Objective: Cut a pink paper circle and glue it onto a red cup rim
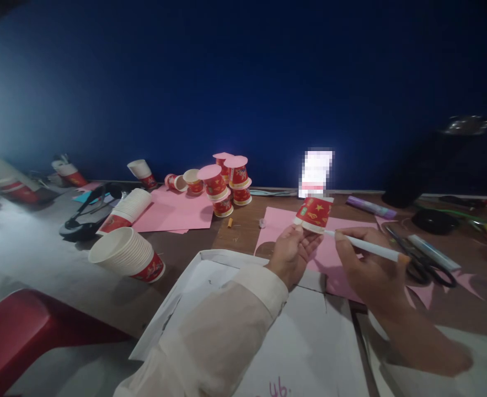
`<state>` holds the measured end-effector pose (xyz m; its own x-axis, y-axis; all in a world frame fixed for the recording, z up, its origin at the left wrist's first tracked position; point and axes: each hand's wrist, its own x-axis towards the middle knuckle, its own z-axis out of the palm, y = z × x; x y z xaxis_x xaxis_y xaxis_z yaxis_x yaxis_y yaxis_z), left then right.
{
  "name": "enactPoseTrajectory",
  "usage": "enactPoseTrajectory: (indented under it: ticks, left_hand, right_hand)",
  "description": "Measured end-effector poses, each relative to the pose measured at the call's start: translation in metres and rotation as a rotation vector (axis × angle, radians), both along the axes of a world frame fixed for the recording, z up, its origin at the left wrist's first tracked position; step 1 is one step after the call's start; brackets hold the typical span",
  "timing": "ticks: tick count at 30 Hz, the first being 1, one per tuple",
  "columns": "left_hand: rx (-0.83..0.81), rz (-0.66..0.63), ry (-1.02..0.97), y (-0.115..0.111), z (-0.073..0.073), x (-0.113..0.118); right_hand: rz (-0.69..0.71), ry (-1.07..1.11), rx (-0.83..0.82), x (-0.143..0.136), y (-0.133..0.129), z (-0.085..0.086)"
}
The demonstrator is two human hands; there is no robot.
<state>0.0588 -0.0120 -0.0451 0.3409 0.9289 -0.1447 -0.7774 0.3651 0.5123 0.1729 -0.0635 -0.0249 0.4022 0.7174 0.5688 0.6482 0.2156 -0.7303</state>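
A red paper cup [316, 214] with yellow stars is gripped near its pale rim by my left hand [292, 255], rim down and slightly tilted. My right hand [371, 273] pinches a white pen [369, 245] with an orange end. The pen's tip points left and is at the cup's rim; whether it touches cannot be told. Under both hands lie pink paper [274, 223] and a white box lid [309, 331]. Behind, to the left, red cups topped with pink discs [211, 179] stand stacked in columns.
Two nested cup stacks [121, 251] lean on the left, beside a black headset [78, 223]. Loose cups [193, 181] rest near pink sheets [175, 212]. On the right are black scissors [427, 267], a purple tube [370, 207] and a clear tube [433, 252]. A bright blurred screen [316, 171] stands behind.
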Motion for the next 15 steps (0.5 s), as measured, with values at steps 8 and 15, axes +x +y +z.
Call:
enactPoseTrajectory:
  ticks: [8,15]
  left_hand:
    - [-0.063,-0.021,0.009,-0.003,0.005,0.000]
    - [-0.084,-0.247,0.102,-0.014,0.012,0.002]
  right_hand:
    - [0.056,0.751,-0.013,0.014,0.016,-0.005]
    - [0.402,1.074,-0.031,0.025,0.030,-0.014]
